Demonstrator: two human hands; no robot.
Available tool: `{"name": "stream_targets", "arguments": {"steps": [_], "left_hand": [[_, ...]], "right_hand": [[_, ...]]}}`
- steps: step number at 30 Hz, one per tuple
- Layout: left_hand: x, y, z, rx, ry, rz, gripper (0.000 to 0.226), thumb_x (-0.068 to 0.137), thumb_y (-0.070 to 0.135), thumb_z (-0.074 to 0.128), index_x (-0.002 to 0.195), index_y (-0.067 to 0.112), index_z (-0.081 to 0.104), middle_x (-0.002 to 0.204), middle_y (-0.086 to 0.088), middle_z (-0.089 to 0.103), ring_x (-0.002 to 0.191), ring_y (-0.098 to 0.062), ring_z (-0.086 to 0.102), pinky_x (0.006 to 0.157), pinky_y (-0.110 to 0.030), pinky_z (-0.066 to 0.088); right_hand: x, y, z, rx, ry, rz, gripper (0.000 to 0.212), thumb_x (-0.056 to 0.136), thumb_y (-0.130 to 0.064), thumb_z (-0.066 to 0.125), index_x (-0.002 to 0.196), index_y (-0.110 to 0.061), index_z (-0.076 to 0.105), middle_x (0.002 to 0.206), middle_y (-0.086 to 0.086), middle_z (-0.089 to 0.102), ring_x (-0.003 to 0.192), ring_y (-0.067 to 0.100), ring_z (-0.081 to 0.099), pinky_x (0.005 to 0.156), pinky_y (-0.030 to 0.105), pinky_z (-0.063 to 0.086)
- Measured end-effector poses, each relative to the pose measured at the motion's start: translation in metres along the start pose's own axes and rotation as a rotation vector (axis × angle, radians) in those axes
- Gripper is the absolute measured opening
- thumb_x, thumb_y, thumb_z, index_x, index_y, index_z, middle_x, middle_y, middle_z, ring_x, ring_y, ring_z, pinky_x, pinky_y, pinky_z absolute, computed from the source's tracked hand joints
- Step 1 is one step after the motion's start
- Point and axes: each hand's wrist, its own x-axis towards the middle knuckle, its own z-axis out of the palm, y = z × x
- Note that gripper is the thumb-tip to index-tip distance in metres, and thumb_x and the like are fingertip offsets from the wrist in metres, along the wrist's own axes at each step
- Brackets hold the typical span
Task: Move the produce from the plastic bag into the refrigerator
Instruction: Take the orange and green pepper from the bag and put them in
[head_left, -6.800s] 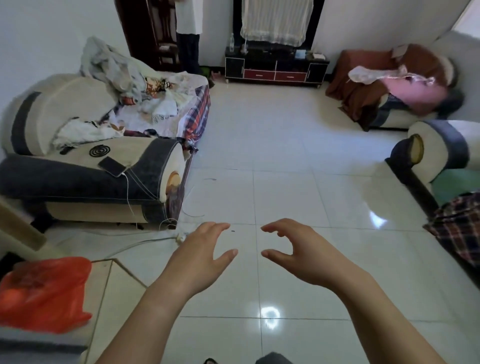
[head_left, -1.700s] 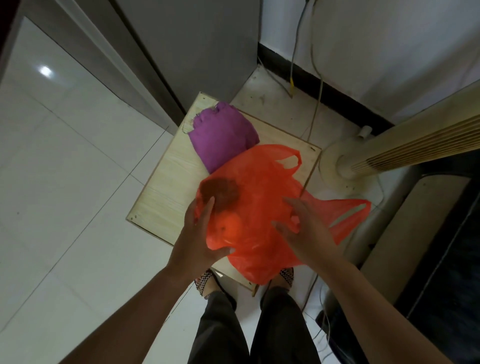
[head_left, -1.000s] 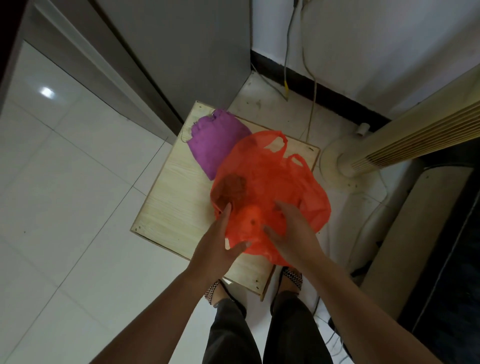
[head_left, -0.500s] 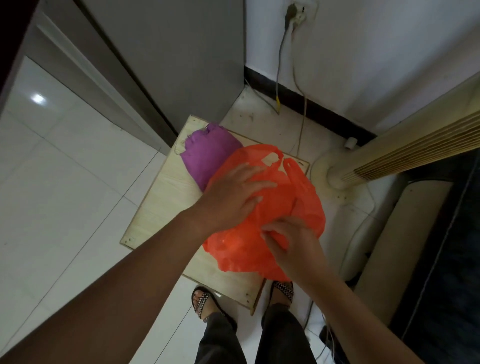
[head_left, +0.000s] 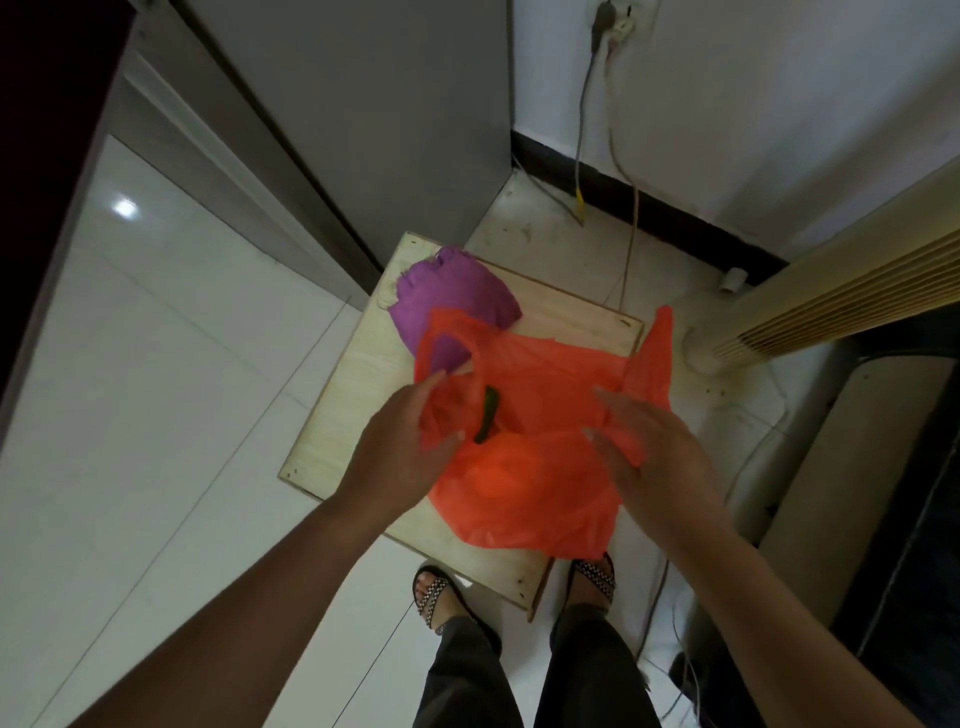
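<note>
Seen from above, over sandalled feet: orange bag on a wooden board, contents mostly veiled by plastic, only a dark green piece showing at the mouth. Left hand pinching the bag's edge; right hand spread open against the far side. Beyond, purple bundle, partly covered. Grey fridge behind, top cut off.

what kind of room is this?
Likely a home, in a corner beside a fridge: tiled floor, a wall socket with trailing cords, a tower fan, and a small wooden table holding an orange bag.
</note>
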Motion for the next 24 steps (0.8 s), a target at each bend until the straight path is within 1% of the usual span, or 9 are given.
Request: {"name": "stream_targets", "arguments": {"steps": [4, 6, 9, 11, 13, 16, 18, 21, 24], "left_hand": [[-0.038, -0.046, 0.010, 0.130, -0.018, -0.109, 0.064, 0.083, 0.043, 0.062, 0.139, 0.028, 0.035, 0.125, 0.005, 0.051, 0.099, -0.008, 0.052, 0.075, -0.024, 0.043], [-0.046, -0.067, 0.019, 0.107, -0.065, -0.261, 0.065, 0.083, 0.046, 0.061, 0.139, 0.029, 0.034, 0.127, 0.001, 0.051, 0.105, -0.014, 0.054, 0.079, -0.029, 0.047], [-0.049, -0.077, 0.025, -0.091, -0.104, -0.401, 0.059, 0.082, 0.043, 0.064, 0.134, 0.026, 0.042, 0.133, -0.001, 0.049, 0.108, -0.014, 0.051, 0.087, -0.029, 0.043], [-0.048, -0.068, 0.019, -0.162, -0.062, -0.342, 0.051, 0.082, 0.041, 0.064, 0.129, 0.031, 0.047, 0.134, 0.009, 0.047, 0.110, -0.006, 0.046, 0.092, -0.026, 0.039], [-0.049, -0.054, 0.004, -0.166, -0.007, -0.205, 0.045, 0.079, 0.045, 0.062, 0.122, 0.040, 0.050, 0.129, 0.022, 0.045, 0.117, 0.001, 0.042, 0.099, -0.030, 0.040], [-0.050, -0.031, -0.018, -0.006, 0.099, -0.051, 0.048, 0.074, 0.057, 0.055, 0.118, 0.037, 0.058, 0.134, 0.014, 0.046, 0.125, -0.008, 0.042, 0.097, -0.032, 0.040], [-0.048, -0.013, -0.026, 0.115, 0.202, 0.021, 0.041, 0.079, 0.051, 0.061, 0.116, 0.032, 0.062, 0.136, 0.007, 0.048, 0.125, -0.015, 0.042, 0.091, -0.030, 0.037], [-0.037, 0.007, -0.026, 0.177, 0.249, 0.137, 0.042, 0.081, 0.050, 0.058, 0.116, 0.029, 0.062, 0.130, 0.004, 0.053, 0.119, -0.018, 0.047, 0.086, -0.028, 0.035], [-0.021, 0.010, -0.012, 0.217, 0.124, 0.111, 0.052, 0.084, 0.055, 0.053, 0.129, 0.028, 0.052, 0.137, 0.006, 0.046, 0.125, -0.016, 0.042, 0.089, -0.028, 0.037]], "right_hand": [[-0.007, 0.020, 0.038, -0.043, -0.167, 0.082, 0.069, 0.085, -0.069, 0.026, 0.132, -0.023, 0.048, 0.142, 0.001, 0.041, 0.130, 0.020, 0.038, 0.102, 0.042, 0.040], [-0.018, 0.027, 0.056, 0.025, -0.275, 0.183, 0.066, 0.083, -0.068, 0.037, 0.130, -0.022, 0.048, 0.139, 0.002, 0.043, 0.123, 0.020, 0.044, 0.098, 0.038, 0.042], [-0.031, 0.034, 0.066, 0.097, -0.352, 0.177, 0.063, 0.083, -0.067, 0.041, 0.128, -0.024, 0.049, 0.126, -0.003, 0.053, 0.108, 0.013, 0.054, 0.087, 0.025, 0.043], [-0.034, 0.029, 0.058, 0.124, -0.323, 0.143, 0.052, 0.086, -0.059, 0.044, 0.126, -0.027, 0.050, 0.120, -0.009, 0.054, 0.105, 0.007, 0.053, 0.087, 0.023, 0.041], [-0.034, 0.018, 0.045, 0.115, -0.240, 0.079, 0.043, 0.088, -0.051, 0.046, 0.124, -0.029, 0.052, 0.117, -0.016, 0.052, 0.105, 0.002, 0.049, 0.089, 0.025, 0.042], [-0.029, -0.003, 0.022, 0.087, -0.061, -0.056, 0.037, 0.090, -0.050, 0.048, 0.118, -0.028, 0.056, 0.110, -0.018, 0.053, 0.099, 0.003, 0.055, 0.079, 0.025, 0.048], [-0.021, -0.015, 0.016, 0.085, 0.036, -0.097, 0.035, 0.088, -0.046, 0.050, 0.114, -0.025, 0.059, 0.107, -0.016, 0.056, 0.095, 0.006, 0.056, 0.075, 0.026, 0.049], [-0.008, -0.030, 0.030, 0.071, 0.031, 0.032, 0.036, 0.088, -0.041, 0.056, 0.120, -0.024, 0.056, 0.119, -0.006, 0.058, 0.106, 0.010, 0.053, 0.085, 0.028, 0.043], [-0.007, -0.031, 0.060, -0.019, -0.118, 0.204, 0.061, 0.084, -0.052, 0.055, 0.136, -0.022, 0.041, 0.139, 0.003, 0.043, 0.128, 0.020, 0.038, 0.103, 0.036, 0.035]]}}
